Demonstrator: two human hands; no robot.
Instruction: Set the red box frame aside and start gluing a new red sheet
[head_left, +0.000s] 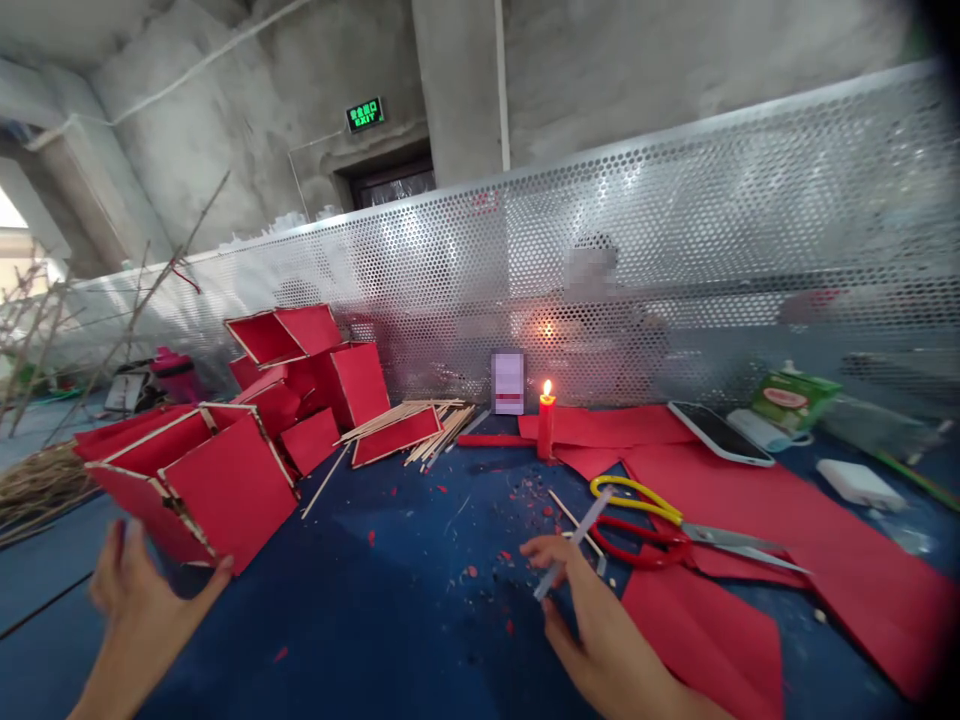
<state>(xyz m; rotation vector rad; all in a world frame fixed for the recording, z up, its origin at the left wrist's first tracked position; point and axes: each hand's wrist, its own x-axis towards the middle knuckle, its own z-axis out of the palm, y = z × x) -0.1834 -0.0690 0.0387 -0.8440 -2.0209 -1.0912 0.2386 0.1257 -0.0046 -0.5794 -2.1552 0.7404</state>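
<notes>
The right hand (581, 610) pinches a thin pale stick (571, 545) between thumb and fingers, near the yellow- and red-handled scissors (660, 525). The left hand (139, 590), fingers spread open, touches the near red paper box framed with wooden sticks (217, 490). Farther off, a lit red candle (546, 425) stands on the blue table (375, 620).

Craft workshop — bare concrete walls (225, 130), exit sign (364, 114)
</notes>
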